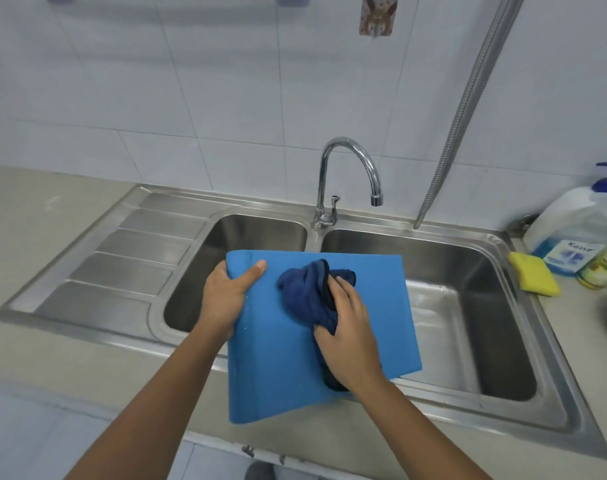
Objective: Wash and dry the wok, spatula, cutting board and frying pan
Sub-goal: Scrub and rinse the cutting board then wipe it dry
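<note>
While the left hand (225,296) clamps the upper left edge of the blue cutting board (371,306), thumb on top and fingers curled beneath, the right hand (347,341) grips a bunched dark blue cloth (305,296) and presses it onto the board's face. The board hangs tilted in the air over the divider of the double sink (523,341), and its near corner reaches out past the front of the desk (35,209).

The drying looks to be under way, and the main risk is the grip. One hand carries the board by a single edge, small droplets show near that edge, and the downward push of the cloth could pivot or slip the board out of the fingers, so that it would fall against the steel. Because the cloth is wadded, it meets only a patch of the surface and may leave damp streaks. The underside cannot be seen, so I cannot say whether it is dry. Drips from the overhanging corner could land on the floor.

Of the left basin (246,233) only the far wall and part of the floor show; the board hides the rest. The right basin (468,265) has a wet sheen on its floor. A yellow sponge (534,273) lies on the sink's right rim. Beside it stands a clear soap bottle (568,230) with blue liquid only in its lower part, and a smaller bottle (603,265) stands next to that. Its contents are unclear. Wok, spatula and frying pan are not identifiable.
</note>
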### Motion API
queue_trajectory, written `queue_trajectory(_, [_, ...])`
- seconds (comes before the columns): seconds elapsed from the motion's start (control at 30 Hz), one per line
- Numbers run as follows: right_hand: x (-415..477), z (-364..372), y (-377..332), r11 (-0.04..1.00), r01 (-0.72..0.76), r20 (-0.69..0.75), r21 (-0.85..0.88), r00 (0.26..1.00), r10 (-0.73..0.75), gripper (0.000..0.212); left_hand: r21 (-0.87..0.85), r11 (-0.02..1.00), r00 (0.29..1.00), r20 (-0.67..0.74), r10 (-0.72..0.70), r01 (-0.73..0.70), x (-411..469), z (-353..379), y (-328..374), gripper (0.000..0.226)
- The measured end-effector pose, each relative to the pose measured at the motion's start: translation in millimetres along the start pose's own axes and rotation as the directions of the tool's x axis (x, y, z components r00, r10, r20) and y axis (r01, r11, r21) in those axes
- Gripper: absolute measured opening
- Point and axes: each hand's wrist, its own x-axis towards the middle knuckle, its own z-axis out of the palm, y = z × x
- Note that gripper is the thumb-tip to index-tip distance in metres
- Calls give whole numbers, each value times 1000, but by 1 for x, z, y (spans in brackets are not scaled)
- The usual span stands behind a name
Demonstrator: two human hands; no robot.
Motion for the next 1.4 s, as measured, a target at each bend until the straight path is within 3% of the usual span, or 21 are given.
queue_trajectory(0.2, [-11,62,-7,993,-5,235,-120,971,33,81,1,996,996,-4,-94,94,30,-37,-38,20])
queue_trajectory(0.33, [-11,89,-11,973,0,279,-231,958,66,84,23,991,991,-20,-134,134,52,-50,-64,24])
queue_trajectory(0.53, [-12,113,6,941,271,318,-202,927,-199,49,68,943,943,51,-329,325,84,-60,-96,24])
queue_trajectory(0.63, [-5,116,5,908,376,372,-186,882,-289,44,-62,883,879,148,-453,466,92,-62,-100,45])
queue_trajectory(0.73, [20,125,-8,870,430,414,-241,856,-309,46,-187,816,836,167,-522,547,99,-61,-93,52])
queue_trajectory(0.9, [59,150,-28,881,326,450,-342,880,-151,58,-131,844,842,242,-482,520,122,-75,-94,57])
queue_trajectory(1.2, [125,175,-39,901,40,189,-433,981,47,54,-89,883,830,395,-394,461,119,-84,-97,48])
queue_trajectory(1.4, [67,163,-44,806,325,332,-494,928,-171,72,-113,852,807,402,-432,512,125,-81,-95,55])
